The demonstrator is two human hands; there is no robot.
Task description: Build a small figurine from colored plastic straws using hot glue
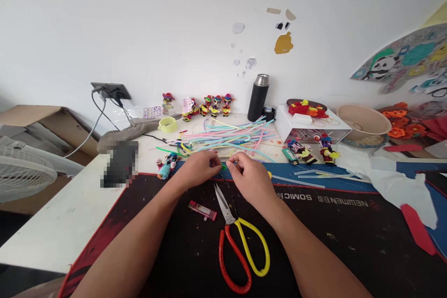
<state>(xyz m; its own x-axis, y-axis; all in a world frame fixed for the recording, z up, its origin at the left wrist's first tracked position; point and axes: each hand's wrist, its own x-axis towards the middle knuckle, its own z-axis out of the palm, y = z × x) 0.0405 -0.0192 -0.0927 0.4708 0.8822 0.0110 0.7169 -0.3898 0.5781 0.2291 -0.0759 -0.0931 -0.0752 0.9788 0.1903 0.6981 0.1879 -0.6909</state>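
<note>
My left hand (200, 167) and my right hand (249, 177) meet over the far part of the black mat, fingertips pinched close together. A small green piece (224, 167) shows between them; its exact kind is too small to make out. The left fingertips are on it, and the right thumb and forefinger close beside it, though what they pinch is unclear. A thin dark cord (232, 193) runs down from below the hands toward the scissors (228, 216), which have one red and one yellow handle and lie slightly parted. Left of the blades lies a red lighter (202, 210).
Pastel plastic strips (226, 137) are heaped beyond the hands. A small doll (167, 166) lies left, and several figures (211, 105) line the wall. A black flask (258, 98), a white box (314, 123) and a beige bowl (363, 118) stand at the back; a fan (24, 167) is far left.
</note>
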